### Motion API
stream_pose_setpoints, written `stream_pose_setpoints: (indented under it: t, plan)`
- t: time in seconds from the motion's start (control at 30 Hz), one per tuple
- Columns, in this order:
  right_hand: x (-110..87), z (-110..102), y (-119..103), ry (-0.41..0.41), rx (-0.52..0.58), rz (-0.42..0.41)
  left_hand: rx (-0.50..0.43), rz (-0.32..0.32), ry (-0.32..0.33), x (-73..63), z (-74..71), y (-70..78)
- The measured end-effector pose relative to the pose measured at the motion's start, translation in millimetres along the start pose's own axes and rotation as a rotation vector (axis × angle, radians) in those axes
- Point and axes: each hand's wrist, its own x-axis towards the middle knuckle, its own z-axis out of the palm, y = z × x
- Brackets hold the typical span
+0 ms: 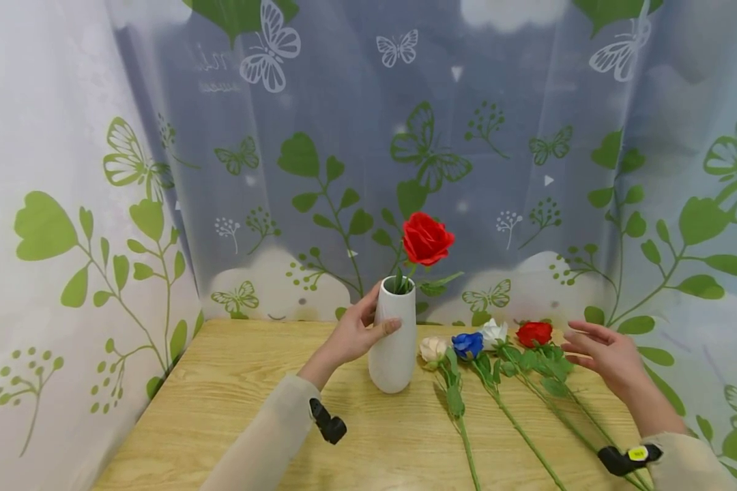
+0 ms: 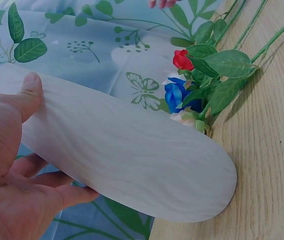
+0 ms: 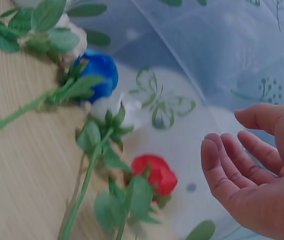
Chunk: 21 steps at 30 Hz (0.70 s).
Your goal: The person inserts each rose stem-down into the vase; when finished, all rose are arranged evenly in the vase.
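A blue-grey curtain (image 1: pixel 344 88) printed with green leaves (image 1: pixel 299 155) and butterflies (image 1: pixel 430 155) hangs behind a wood-grained table (image 1: pixel 221 382)

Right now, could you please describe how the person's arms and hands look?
The sleeves are long and pale beige. A small black device sits at each cuff; the right one bears a yellow label. The left hand and right hand wear no gloves.

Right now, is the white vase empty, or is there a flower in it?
Not empty: in the head view, a red rose rises from the mouth of the white vase. I cannot tell about water.
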Motion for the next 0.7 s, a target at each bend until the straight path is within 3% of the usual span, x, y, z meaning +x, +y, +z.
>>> stream_pose_setpoints:
  t: [0.3,0.57,0.7]
  plan:
    - [-8.9,-28.4,27.7,-0.009,-0.072,0.139,-0.001,-0.006,-0.003,0.6,0.2,-0.6]
    - [-11.4,-46.9,53.8,0.0,-0.209,0.189,-0.004,-0.008,-0.001,0.6,0.1,-0.8]
    - [-14.8,-51.8,64.0,0.033,-0.22,0.196,0.0,-0.012,0.002,0.3,0.1,0.1]
